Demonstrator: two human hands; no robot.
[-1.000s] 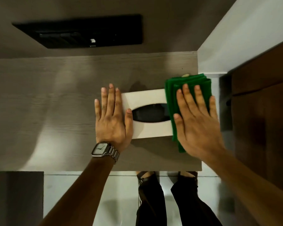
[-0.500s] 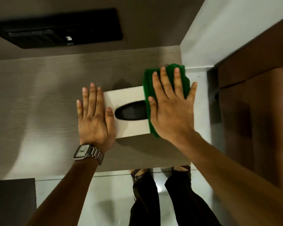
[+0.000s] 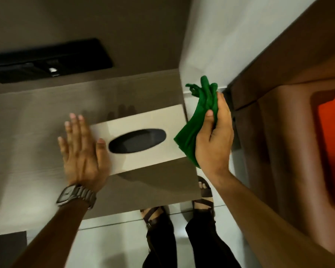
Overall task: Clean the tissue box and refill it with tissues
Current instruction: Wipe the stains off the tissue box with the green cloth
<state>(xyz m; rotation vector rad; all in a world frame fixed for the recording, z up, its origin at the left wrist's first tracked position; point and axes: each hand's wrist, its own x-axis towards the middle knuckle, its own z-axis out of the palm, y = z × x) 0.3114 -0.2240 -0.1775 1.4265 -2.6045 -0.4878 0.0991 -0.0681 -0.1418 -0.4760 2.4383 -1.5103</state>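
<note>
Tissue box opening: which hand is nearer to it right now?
Left. The left hand lies flat on the box, thumb beside the opening. The right hand is off the box's right end, gripping the cloth.

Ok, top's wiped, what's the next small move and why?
Probably set the green cloth down beside the tissue box: the right hand holds it bunched, clear of the box, whose oval slot shows dark, no tissue visible. The left hand steadies it.
</note>
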